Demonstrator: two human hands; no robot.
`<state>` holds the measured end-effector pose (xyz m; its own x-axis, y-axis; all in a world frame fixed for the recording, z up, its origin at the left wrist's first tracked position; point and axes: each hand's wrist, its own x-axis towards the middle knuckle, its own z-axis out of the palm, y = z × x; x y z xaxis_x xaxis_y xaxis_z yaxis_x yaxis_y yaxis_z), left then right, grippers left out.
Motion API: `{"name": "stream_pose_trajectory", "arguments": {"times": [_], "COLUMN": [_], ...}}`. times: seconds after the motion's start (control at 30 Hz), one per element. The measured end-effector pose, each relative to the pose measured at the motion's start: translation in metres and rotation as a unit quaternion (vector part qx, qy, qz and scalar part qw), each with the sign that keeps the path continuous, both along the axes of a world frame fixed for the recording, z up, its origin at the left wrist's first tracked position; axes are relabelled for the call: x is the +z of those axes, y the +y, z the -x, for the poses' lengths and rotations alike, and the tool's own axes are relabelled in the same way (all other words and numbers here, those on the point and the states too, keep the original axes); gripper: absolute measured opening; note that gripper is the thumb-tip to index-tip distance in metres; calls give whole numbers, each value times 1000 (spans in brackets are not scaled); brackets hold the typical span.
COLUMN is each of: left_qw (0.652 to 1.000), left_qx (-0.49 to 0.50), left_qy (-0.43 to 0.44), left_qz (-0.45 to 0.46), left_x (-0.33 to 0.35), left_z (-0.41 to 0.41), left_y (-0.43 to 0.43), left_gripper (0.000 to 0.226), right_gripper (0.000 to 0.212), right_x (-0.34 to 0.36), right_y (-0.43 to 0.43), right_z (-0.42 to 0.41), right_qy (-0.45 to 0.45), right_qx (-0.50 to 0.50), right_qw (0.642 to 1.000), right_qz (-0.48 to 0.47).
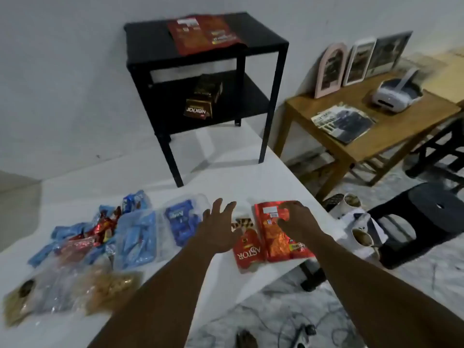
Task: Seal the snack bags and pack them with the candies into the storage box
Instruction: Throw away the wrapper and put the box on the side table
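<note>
On the white table [155,177] lie two red snack bags: an Astor bag [247,249] and a larger red bag [278,237] beside it on the right. My right hand [295,221] rests on the larger red bag's upper part, fingers curled over its top edge. Just left of the Astor bag, my left hand [217,227] hovers with its fingers spread and nothing in it. Clear bags of blue-wrapped snacks [136,237] [182,222], a heap of blue and red candies [85,237] and clear bags of brownish snacks [108,290] lie to the left. No storage box can be made out.
A black two-shelf stand [206,79] is on the table's far end, with a red bag [203,33] on top and a brown Nextar box [203,101] on its lower shelf. Right of the table are a wooden table [391,136], a black stool [431,217] and cups [361,237].
</note>
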<state>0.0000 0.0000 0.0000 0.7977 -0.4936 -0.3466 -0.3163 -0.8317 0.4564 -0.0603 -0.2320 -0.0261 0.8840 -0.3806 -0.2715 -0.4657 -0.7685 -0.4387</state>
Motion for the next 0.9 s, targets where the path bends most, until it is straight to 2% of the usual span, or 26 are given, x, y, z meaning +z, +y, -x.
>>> {"name": "stream_pose_trajectory", "arguments": {"times": [0.17,0.33,0.47,0.63,0.9], "left_qw": [998,996,995,994,991], "left_qx": [34,10,34,50,87], "left_qy": [11,-36,-15,-8,2], "left_qz": [-57,-81,-88,-99,-100], "left_x": [-68,-115,-117,-113,-103], "left_z": [31,40,40,39,49], "left_y": [-45,-62,-68,-65,-52], "left_gripper": [75,63,64,67,67], "right_gripper": [62,73,78,84,68], "right_x": [-70,-111,-125,-128,-113], "right_y": [-19,-28,-33,-33,-27], "right_z": [11,15,16,17,18], "right_qy": [14,18,27,36,5], "right_qx": [77,160,212,215,224], "right_qw": [995,982,969,967,964], "right_qz": [64,100,126,129,144]}}
